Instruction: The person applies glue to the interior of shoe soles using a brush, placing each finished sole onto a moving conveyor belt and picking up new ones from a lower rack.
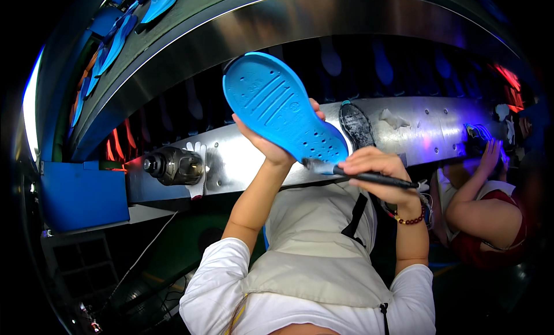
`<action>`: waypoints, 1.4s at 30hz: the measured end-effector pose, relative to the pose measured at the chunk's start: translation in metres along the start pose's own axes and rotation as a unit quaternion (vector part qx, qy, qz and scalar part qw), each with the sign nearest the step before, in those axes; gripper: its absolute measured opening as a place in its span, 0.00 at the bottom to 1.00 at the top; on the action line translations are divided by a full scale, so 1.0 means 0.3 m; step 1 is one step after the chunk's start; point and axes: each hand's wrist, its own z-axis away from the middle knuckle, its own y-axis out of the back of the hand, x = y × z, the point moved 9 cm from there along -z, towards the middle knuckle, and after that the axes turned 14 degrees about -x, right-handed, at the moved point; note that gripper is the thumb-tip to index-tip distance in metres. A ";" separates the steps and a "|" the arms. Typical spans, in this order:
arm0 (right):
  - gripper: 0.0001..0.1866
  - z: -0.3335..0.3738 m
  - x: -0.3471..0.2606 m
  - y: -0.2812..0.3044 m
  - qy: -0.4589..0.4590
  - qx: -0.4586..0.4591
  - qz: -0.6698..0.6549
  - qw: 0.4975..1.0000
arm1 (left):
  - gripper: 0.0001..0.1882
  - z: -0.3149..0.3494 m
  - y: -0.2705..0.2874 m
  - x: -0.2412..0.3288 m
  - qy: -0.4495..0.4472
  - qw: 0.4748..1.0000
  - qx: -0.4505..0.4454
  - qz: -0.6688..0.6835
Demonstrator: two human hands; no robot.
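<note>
A bright blue shoe sole (pixel 277 104) is held up over the metal bench, tilted, its grooved and pitted face toward me. My left hand (pixel 270 145) wraps round it from beneath and behind, with fingertips showing past its right edge. Closed round the black handle of a brush (pixel 384 178), my right hand (pixel 378 168) is near the sole's narrow lower end. The brush's bristles lie against that end, beside the small holes; they are partly blurred. A black sole (pixel 355 126) rests on the bench just beyond my right hand.
The metal bench (pixel 427 124) carries a dark, see-through pot (pixel 176 166), a white glove (pixel 198 156) and a crumpled scrap (pixel 394 118). A blue box (pixel 83 196) stands left. Blue soles (pixel 118 43) line the upper-left conveyor. Another person (pixel 485 213) works at right.
</note>
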 end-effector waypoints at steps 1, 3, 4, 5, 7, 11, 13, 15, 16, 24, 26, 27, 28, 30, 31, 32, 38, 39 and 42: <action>0.12 0.004 -0.013 -0.014 0.000 -0.023 0.016 1.000 | 0.55 0.002 -0.008 0.011 -0.002 1.000 -0.022 0.005; 0.12 0.017 -0.006 -0.011 0.022 -0.056 -0.011 0.998 | 0.55 0.003 -0.018 0.020 -0.002 0.999 -0.044 0.013; 0.12 0.029 0.028 0.026 0.008 0.003 -0.064 0.998 | 0.55 0.000 -0.014 0.016 0.011 0.999 -0.034 -0.005; 0.12 0.047 0.060 0.055 -0.006 0.061 -0.117 0.991 | 0.55 -0.001 -0.010 0.009 0.025 0.999 -0.024 -0.023; 0.13 0.039 0.083 0.056 -0.059 0.108 -0.065 0.990 | 0.53 -0.012 -0.017 0.015 0.011 0.999 -0.029 -0.039; 0.11 0.031 0.054 -0.013 0.020 -0.020 -0.067 0.997 | 0.52 -0.010 -0.058 0.025 0.038 0.996 -0.074 -0.035; 0.11 0.045 0.131 0.025 0.033 0.046 -0.280 0.958 | 0.52 -0.020 -0.061 0.010 0.065 0.996 -0.056 -0.021; 0.11 0.054 0.148 0.015 0.038 0.106 -0.303 0.946 | 0.51 -0.022 -0.060 -0.009 0.086 0.996 -0.038 -0.010; 0.11 0.055 0.147 0.001 0.048 0.142 -0.353 0.923 | 0.50 -0.013 -0.074 -0.031 0.097 0.994 -0.040 0.016; 0.13 0.021 -0.010 -0.034 -0.045 -0.018 -0.092 0.995 | 0.30 0.092 -0.005 -0.161 0.254 0.957 -0.119 0.078; 0.13 0.011 -0.030 -0.031 -0.092 -0.089 -0.115 0.985 | 0.28 0.109 -0.010 -0.171 0.310 0.941 -0.107 0.086; 0.13 0.039 0.018 -0.004 -0.179 0.000 -0.155 0.972 | 0.28 0.120 -0.017 -0.177 0.340 0.932 -0.105 0.074; 0.12 0.017 0.014 -0.018 -0.140 -0.029 -0.105 0.984 | 0.28 0.115 -0.020 -0.169 0.337 0.932 -0.107 0.080; 0.12 -0.017 -0.020 -0.060 -0.057 -0.102 -0.026 0.993 | 0.29 0.152 -0.013 -0.195 0.446 0.886 -0.129 -0.010; 0.12 -0.021 -0.049 -0.088 -0.013 -0.146 0.002 0.989 | 0.29 0.158 -0.024 -0.191 0.464 0.872 -0.149 -0.048; 0.11 -0.021 -0.070 -0.092 -0.005 -0.194 0.014 0.981 | 0.29 0.167 -0.041 -0.190 0.477 0.867 -0.137 -0.045; 0.12 -0.018 -0.100 -0.016 -0.016 -0.149 0.020 0.989 | 0.32 0.201 -0.013 -0.165 0.546 0.822 -0.119 -0.108; 0.12 -0.015 -0.088 -0.039 -0.029 -0.180 0.017 0.983 | 0.33 0.191 -0.013 -0.154 0.534 0.817 -0.151 -0.157; 0.12 0.008 -0.116 -0.020 -0.034 -0.228 0.063 0.971 | 0.34 0.207 0.021 -0.139 0.537 0.820 -0.122 -0.158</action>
